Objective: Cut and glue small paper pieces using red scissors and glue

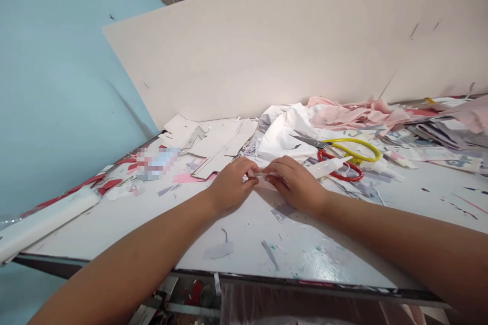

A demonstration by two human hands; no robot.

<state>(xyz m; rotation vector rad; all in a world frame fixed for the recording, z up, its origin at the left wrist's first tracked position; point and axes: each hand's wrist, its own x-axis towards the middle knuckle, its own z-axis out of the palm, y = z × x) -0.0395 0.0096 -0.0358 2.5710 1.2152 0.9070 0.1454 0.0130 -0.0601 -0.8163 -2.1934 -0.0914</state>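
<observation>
Both hands meet over the middle of the white table (pixel 152 223). My left hand (pixel 233 183) pinches one end of a small, thin, pale strip (pixel 261 173), and my right hand (pixel 295 183) pinches its other end. Most of the strip is hidden by the fingers, so its kind does not show. Just beyond my right hand lie a white squeeze bottle (pixel 328 167) with a narrow nozzle and scissors (pixel 356 148) with one yellow and one red handle loop. Folded cardboard pieces (pixel 219 144) rest past my left hand.
White cloth (pixel 285 129) and pink fabric (pixel 354 114) are heaped against the upright white panel (pixel 267 45) at the back. A long white roll or box (pixel 49 223) lies along the left edge. Paper scraps (pixel 219 250) litter the tabletop near the front edge.
</observation>
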